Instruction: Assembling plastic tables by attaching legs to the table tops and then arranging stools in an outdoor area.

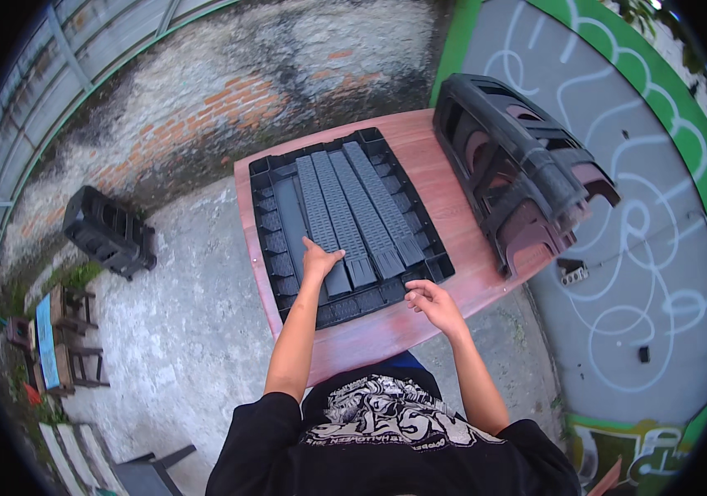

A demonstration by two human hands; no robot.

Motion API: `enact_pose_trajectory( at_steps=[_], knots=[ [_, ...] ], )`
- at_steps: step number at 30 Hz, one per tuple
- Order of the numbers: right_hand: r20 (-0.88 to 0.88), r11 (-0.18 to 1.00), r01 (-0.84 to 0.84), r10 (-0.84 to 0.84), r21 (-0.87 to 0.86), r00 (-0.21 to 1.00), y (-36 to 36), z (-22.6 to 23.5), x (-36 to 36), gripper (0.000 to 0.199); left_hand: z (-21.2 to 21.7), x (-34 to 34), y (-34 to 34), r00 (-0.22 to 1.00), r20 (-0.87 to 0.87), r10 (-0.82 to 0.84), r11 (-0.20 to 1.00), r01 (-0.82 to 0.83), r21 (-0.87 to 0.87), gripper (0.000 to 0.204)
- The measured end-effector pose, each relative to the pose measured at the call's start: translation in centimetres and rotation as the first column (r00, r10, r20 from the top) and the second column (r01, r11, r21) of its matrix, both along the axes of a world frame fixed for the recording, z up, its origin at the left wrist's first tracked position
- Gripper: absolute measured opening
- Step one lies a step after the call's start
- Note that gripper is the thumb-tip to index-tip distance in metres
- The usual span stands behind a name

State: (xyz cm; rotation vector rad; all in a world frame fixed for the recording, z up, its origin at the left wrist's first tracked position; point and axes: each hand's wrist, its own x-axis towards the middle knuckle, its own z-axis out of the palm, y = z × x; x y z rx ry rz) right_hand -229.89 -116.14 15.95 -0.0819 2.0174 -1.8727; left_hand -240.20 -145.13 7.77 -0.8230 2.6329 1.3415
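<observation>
A large black plastic tray [338, 312] with a ribbed, raised rim lies on the reddish wooden table. Inside it, several long dark-grey textured plastic slats [363, 194] sit side by side, with a bare strip of tray floor left of them. My left hand [318, 259] is over the near part of the leftmost slat, thumb and index finger spread across its width; whether it presses on the slat is unclear. Beside the tray's near right corner is my right hand [434, 302], fingers loosely bent and apart, with nothing visible in it.
Tall black plastic frames [518, 157], stacked together, stand on the table's right side [419, 140]. On the concrete floor at left stands another black plastic unit [109, 231]. Wooden stools [85, 364] and a slatted bench [72, 455] are at lower left. A painted wall [618, 248] borders the right.
</observation>
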Motion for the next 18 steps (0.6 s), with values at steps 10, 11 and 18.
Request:
enact_pose_trajectory(
  at_steps=[10,11,18],
  knots=[
    [0.074,0.925,-0.38,0.378,0.006,0.923,-0.7,-0.7,-11.9,0.029,0.5,-0.3,-1.5,0.959,0.015,0.281,0.858,-0.259,0.443,0.056],
    [0.062,0.911,-0.413,0.412,0.003,0.909,-1.2,-0.4,-13.0,0.029,2.1,0.1,-1.7,0.94,-0.034,0.34,0.814,-0.276,0.512,0.051],
    [0.023,0.822,-0.567,0.569,-0.062,0.822,-8.0,3.2,-15.8,0.033,8.0,5.5,-5.5,0.896,-0.287,0.338,0.372,0.153,0.916,0.063]
  ],
)
